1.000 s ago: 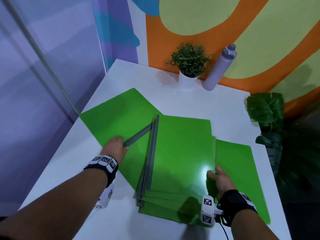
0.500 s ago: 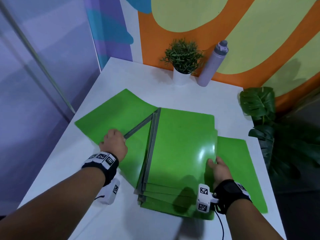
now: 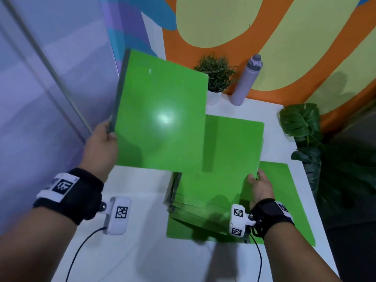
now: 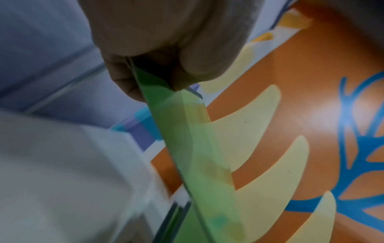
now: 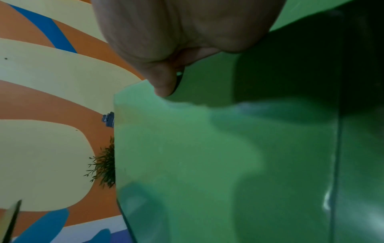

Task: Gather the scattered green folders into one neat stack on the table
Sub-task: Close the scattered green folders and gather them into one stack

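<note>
My left hand (image 3: 104, 137) pinches the grey spine edge of a green folder (image 3: 160, 117) and holds it lifted above the table, left of the pile. The left wrist view shows thumb and fingers clamped on that folder (image 4: 180, 131) edge-on. A stack of several green folders (image 3: 221, 171) lies on the white table (image 3: 132, 251). My right hand (image 3: 259, 183) grips the stack's right edge, thumb on top; the right wrist view shows a thumb on the top green sheet (image 5: 197, 148). Another green folder (image 3: 284, 196) lies flat under and to the right of the stack.
A small potted plant (image 3: 215, 73) and a lilac bottle (image 3: 247, 80) stand at the table's far edge against the orange and yellow wall. A large-leaved plant (image 3: 301, 127) stands past the right edge. A glass partition runs along the left.
My left hand has lifted the left folder off the table and raised it up and away from me. The right hand stays at the stack's right edge.
</note>
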Available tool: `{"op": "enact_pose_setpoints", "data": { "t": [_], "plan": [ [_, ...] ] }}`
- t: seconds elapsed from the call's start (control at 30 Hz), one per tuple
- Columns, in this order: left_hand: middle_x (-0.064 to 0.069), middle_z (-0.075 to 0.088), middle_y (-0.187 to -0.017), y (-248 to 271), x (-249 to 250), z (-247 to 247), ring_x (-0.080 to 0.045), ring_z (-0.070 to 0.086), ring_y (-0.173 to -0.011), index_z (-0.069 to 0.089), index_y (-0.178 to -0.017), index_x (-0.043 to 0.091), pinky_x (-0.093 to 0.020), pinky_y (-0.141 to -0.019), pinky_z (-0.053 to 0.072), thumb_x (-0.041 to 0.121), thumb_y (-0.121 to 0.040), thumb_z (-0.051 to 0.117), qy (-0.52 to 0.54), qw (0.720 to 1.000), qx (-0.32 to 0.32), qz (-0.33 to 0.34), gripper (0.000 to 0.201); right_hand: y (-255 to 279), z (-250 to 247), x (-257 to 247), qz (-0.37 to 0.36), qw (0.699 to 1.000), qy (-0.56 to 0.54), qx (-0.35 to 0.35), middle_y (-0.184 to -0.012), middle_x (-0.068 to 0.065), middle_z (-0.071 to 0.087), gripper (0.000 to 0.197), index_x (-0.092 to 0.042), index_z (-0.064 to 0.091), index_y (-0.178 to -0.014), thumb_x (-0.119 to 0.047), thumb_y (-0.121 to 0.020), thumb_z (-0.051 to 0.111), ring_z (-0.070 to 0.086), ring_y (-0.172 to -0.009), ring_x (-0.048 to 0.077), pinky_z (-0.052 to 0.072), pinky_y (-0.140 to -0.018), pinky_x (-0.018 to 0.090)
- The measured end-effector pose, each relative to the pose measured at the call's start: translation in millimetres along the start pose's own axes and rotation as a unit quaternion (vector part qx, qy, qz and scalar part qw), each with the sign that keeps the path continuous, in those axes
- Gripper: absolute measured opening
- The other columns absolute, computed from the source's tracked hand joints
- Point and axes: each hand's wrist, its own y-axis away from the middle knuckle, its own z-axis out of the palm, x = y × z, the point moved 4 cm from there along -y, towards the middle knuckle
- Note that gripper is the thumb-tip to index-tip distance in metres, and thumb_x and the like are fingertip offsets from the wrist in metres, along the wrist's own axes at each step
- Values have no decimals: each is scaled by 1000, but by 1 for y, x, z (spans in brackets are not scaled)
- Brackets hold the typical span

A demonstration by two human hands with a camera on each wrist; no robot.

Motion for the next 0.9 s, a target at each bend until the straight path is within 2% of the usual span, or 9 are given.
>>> {"op": "enact_pose_setpoints", "data": {
  "t": [0.1, 0.2, 0.27, 0.37, 0.43, 0.57, 0.63, 0.73, 0.9],
  "plan": [
    [-8, 63, -96, 25, -42, 32, -27, 56, -89, 56, -100, 34, -48, -86, 47, 30, -92, 47, 68, 991, -71, -92, 13, 11, 14, 0, 18, 999, -27, -32, -158, 0, 22, 52, -31, 35, -144, -11, -96, 45, 20, -144, 32, 22, -111, 60],
    [-3, 49, -92, 55, -56, 60, -23, 44, -94, 44, -106, 22, -40, -81, 39, 17, -100, 43, 104, 969, -149, -167, 9, 18, 29, -2, -19, 995, -49, -86, -142, 14, 48, 32, -23, 51, -125, -11, -96, 47, 49, -126, 37, 46, -93, 48],
    [-6, 47, -100, 67, -58, 72, -24, 43, -94, 38, -110, 19, -42, -81, 39, 11, -99, 45, 161, 939, -217, -215, 16, 23, 35, -4, -35, 991, -68, -106, -131, 17, 55, 33, -18, 50, -127, -9, -96, 46, 58, -112, 34, 48, -88, 45],
    [-9, 51, -126, 71, -58, 80, -26, 50, -110, 31, -132, 24, -45, -104, 37, 2, -90, 59, 209, 908, -269, -243, 55, 30, 42, -5, -52, 985, -88, -142, -117, 14, 59, 36, -16, 48, -131, -10, -96, 46, 61, -93, 24, 50, -77, 38],
    [-7, 44, -142, 73, -56, 85, -28, 41, -131, 24, -145, 22, -51, -115, 25, 9, -82, 69, 193, 910, -276, -240, 78, 33, 45, -4, -65, 982, -74, -163, -117, 12, 59, 38, -14, 46, -135, -12, -97, 45, 59, -101, 25, 50, -79, 35],
    [-6, 36, -148, 65, -66, 78, -28, 27, -141, 27, -146, 13, -53, -117, 16, 5, -86, 61, 165, 934, -214, -235, 69, 11, 34, 1, -109, 974, 150, -132, -129, 4, 57, 39, -16, 53, -133, -9, -96, 44, 54, -118, 23, 41, -104, 38],
    [3, 43, -133, 64, -73, 70, -23, 33, -133, 31, -143, 13, -50, -115, 21, 5, -87, 61, 146, 943, -195, -225, 64, -5, 18, 14, -115, 917, 378, -64, -126, 13, 61, 32, -11, 61, -122, -11, -93, 46, 58, -111, 29, 44, -94, 31],
    [3, 46, -125, 61, -88, 60, -20, 38, -122, 41, -128, 19, -42, -108, 27, 3, -88, 62, 126, 953, -159, -225, 49, -5, -6, 49, -23, 785, 619, -16, -127, 16, 48, 36, -7, 51, -122, -24, -90, 49, 49, -114, 36, 45, -93, 42],
    [-4, 46, -129, 65, -114, 52, -25, 39, -121, 40, -118, 20, -39, -99, 29, 10, -88, 65, 97, 954, -137, -246, 41, 8, -7, 80, -15, 784, 620, 4, -128, 14, 37, 44, -7, 39, -127, -15, -88, 56, 43, -117, 32, 47, -95, 44]
  ]
}}
